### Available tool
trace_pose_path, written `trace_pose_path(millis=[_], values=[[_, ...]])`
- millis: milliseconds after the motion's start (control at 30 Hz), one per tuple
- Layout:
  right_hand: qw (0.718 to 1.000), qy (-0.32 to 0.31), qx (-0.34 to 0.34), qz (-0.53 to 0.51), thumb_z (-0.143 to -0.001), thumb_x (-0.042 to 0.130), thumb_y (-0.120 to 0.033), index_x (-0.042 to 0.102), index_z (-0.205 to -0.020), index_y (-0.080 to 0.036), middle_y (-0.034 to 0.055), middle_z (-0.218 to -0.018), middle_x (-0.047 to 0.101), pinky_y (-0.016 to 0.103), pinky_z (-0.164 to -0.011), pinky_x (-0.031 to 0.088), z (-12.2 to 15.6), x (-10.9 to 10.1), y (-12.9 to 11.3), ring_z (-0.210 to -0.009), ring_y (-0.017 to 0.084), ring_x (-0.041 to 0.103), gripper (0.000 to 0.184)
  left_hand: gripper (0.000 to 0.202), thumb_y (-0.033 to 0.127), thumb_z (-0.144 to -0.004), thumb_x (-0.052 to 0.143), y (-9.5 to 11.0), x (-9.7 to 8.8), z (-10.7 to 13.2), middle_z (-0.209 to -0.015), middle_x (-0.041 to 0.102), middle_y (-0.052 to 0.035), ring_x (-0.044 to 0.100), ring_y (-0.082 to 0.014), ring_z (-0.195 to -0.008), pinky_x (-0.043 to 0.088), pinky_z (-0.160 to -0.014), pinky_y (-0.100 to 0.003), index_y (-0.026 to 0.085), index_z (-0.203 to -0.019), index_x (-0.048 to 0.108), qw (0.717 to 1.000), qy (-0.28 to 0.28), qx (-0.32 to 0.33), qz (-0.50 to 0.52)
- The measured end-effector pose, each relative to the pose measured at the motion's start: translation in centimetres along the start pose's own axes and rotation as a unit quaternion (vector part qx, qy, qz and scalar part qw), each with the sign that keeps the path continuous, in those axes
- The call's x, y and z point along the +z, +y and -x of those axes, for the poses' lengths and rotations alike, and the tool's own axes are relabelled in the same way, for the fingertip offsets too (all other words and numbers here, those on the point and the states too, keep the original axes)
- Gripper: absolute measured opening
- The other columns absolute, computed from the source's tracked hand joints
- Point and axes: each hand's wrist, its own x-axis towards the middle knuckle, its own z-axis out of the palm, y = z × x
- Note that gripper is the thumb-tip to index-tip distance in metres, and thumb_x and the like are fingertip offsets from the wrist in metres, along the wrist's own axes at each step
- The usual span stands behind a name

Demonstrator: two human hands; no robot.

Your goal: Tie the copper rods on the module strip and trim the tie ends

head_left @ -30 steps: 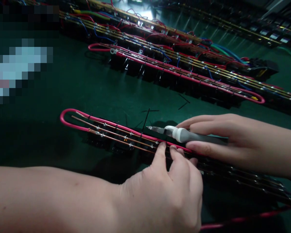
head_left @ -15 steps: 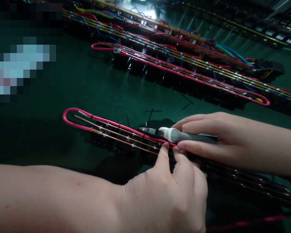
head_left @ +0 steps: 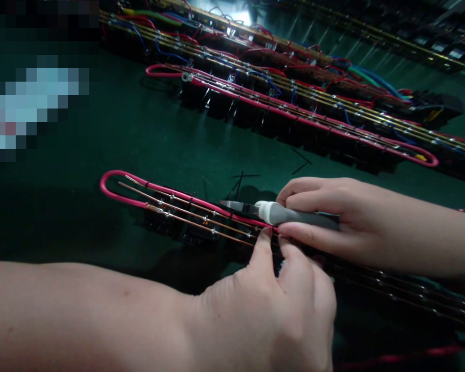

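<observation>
A strip of black components wired with bare copper wires and a looped pink wire lies on the green mat in front of me. My right hand is closed round grey-handled cutters, whose metal tips point left over the pink wire. My left hand rests on the strip just below the cutters, its thumb and forefinger pressed down onto the wires.
Several similar wired strips with red, blue and green wires lie in rows farther back on the green mat. Short black cut-off ties lie scattered behind the near strip. A blurred patch sits at the far left.
The cutters' tips have slid a little leftward along the pink wire, and my left hand has crept slightly up and right toward them.
</observation>
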Motion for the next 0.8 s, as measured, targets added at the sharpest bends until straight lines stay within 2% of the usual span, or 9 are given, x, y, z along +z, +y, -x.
trace_pose_path(millis=[100, 267, 367, 433, 533, 600, 667, 733, 800], values=[[0.998, -0.061, -0.001, -0.036, -0.099, 0.048, -0.053, 0.074, -0.081, -0.021, 0.0053, -0.088, 0.067, 0.024, -0.050, 0.050, 0.2, 0.2, 0.1, -0.062, 0.012, 0.060, 0.045, 0.034, 0.017, -0.096, 0.048, 0.2, 0.2, 0.0, -0.105, 0.076, -0.0117, 0.074, -0.0302, -0.096, 0.067, -0.087, -0.048, 0.005, -0.118, 0.071, 1.000, 0.025, -0.015, -0.001], [0.999, -0.039, -0.003, -0.015, -0.099, 0.050, -0.045, 0.073, -0.081, -0.019, 0.0067, -0.087, 0.063, 0.027, -0.054, 0.050, 0.5, 0.5, -0.2, -0.063, 0.014, 0.058, 0.039, 0.039, 0.011, -0.093, 0.041, -0.1, -0.1, 0.0, -0.104, 0.076, -0.0116, 0.074, -0.0299, -0.094, 0.068, -0.084, -0.047, 0.005, -0.117, 0.071, 1.000, 0.001, 0.007, 0.003], [0.999, -0.043, -0.007, -0.016, -0.100, 0.050, -0.044, 0.074, -0.084, -0.019, 0.0073, -0.090, 0.065, 0.028, -0.058, 0.052, 0.6, 0.3, -0.1, -0.069, 0.015, 0.061, 0.039, 0.040, 0.012, -0.093, 0.041, -0.1, -0.1, 0.0, -0.105, 0.076, -0.0115, 0.074, -0.0303, -0.095, 0.068, -0.085, -0.048, 0.004, -0.119, 0.070, 1.000, 0.001, 0.010, -0.005], [0.998, -0.050, -0.023, -0.008, -0.101, 0.049, -0.045, 0.075, -0.087, -0.021, 0.0064, -0.098, 0.068, 0.027, -0.061, 0.054, 0.9, -0.2, 0.4, -0.073, 0.014, 0.064, 0.038, 0.039, 0.015, -0.095, 0.043, 0.0, 0.1, 0.1, -0.106, 0.076, -0.0114, 0.074, -0.0305, -0.097, 0.067, -0.087, -0.047, 0.004, -0.121, 0.070, 1.000, 0.011, 0.000, -0.005], [0.998, -0.015, -0.038, 0.038, -0.101, 0.048, -0.050, 0.074, -0.092, -0.024, 0.0049, -0.107, 0.070, 0.027, -0.062, 0.057, 2.1, -1.1, 1.9, -0.076, 0.014, 0.067, 0.038, 0.042, 0.013, -0.094, 0.041, 0.1, 0.2, 0.1, -0.110, 0.076, -0.0116, 0.073, -0.0315, -0.102, 0.067, -0.087, -0.047, 0.004, -0.124, 0.068, 1.000, 0.020, -0.005, -0.003], [0.997, 0.033, -0.016, 0.072, -0.102, 0.045, -0.053, 0.074, -0.101, -0.026, 0.0052, -0.109, 0.072, 0.026, -0.066, 0.058, 3.4, -1.5, 3.1, -0.083, 0.015, 0.070, 0.040, 0.047, 0.009, -0.091, 0.035, 0.0, 0.1, 0.1, -0.113, 0.076, -0.0109, 0.073, -0.0306, -0.104, 0.067, -0.087, -0.046, 0.006, -0.126, 0.067, 1.000, 0.006, 0.005, -0.007], [0.994, 0.052, 0.014, 0.098, -0.101, 0.042, -0.058, 0.073, -0.108, -0.027, 0.0066, -0.113, 0.073, 0.029, -0.075, 0.059, 5.2, -1.7, 4.3, -0.091, 0.017, 0.071, 0.045, 0.050, 0.007, -0.089, 0.034, 0.0, 0.0, 0.2, -0.114, 0.076, -0.0098, 0.073, -0.0297, -0.104, 0.068, -0.086, -0.046, 0.007, -0.127, 0.067, 1.000, -0.006, 0.017, -0.015], [0.990, 0.063, 0.075, 0.104, -0.100, 0.040, -0.062, 0.071, -0.115, -0.027, 0.0087, -0.117, 0.073, 0.034, -0.084, 0.057, 7.2, -1.6, 5.3, -0.103, 0.022, 0.070, 0.050, 0.051, 0.007, -0.089, 0.034, 0.0, -0.1, 0.2, -0.115, 0.076, -0.0098, 0.074, -0.0301, -0.104, 0.068, -0.086, -0.046, 0.007, -0.128, 0.066, 1.000, -0.003, 0.020, -0.023], [0.981, 0.069, 0.153, 0.102, -0.098, 0.039, -0.068, 0.070, -0.119, -0.027, 0.0092, -0.117, 0.073, 0.038, -0.087, 0.056, 9.1, -1.4, 6.0, -0.105, 0.024, 0.069, 0.055, 0.050, 0.007, -0.088, 0.035, 0.2, 0.0, 0.3, -0.114, 0.076, -0.0110, 0.073, -0.0312, -0.104, 0.067, -0.086, -0.048, 0.006, -0.129, 0.066, 0.999, 0.007, 0.014, -0.027]])
